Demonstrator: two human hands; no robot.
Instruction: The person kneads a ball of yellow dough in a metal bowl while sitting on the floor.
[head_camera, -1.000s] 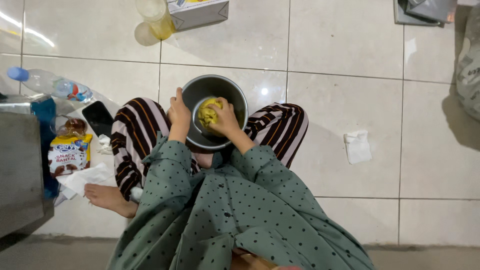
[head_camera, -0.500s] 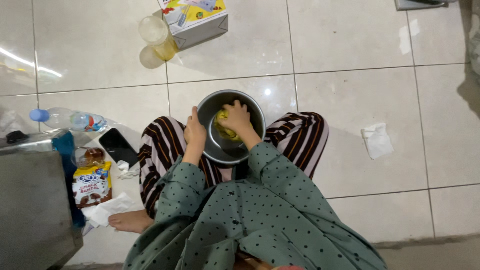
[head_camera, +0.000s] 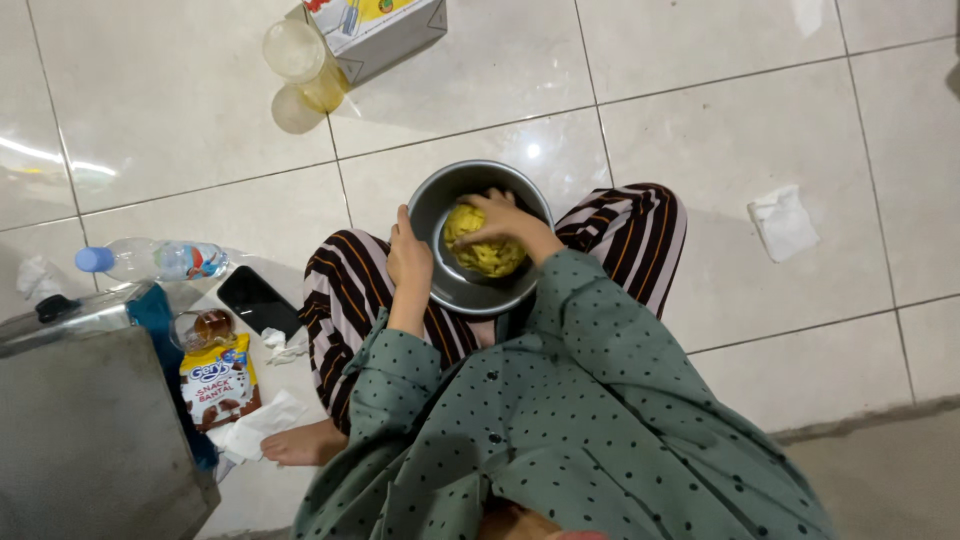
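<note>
Pressed into the yellow dough, the right hand grips it with curled fingers from the far side. Left hand clasps the bowl rim on the lap. Beyond, a cup stands on the floor.

Domestic interior, home floor: glossy white floor tiles, water bottle, phone, snack packet, crumpled tissues.

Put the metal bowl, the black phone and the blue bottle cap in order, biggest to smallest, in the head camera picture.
1. Metal bowl, steadied by the left hand.
2. Black phone, though it lies lower on the floor than the bowl.
3. Blue bottle cap.
</note>
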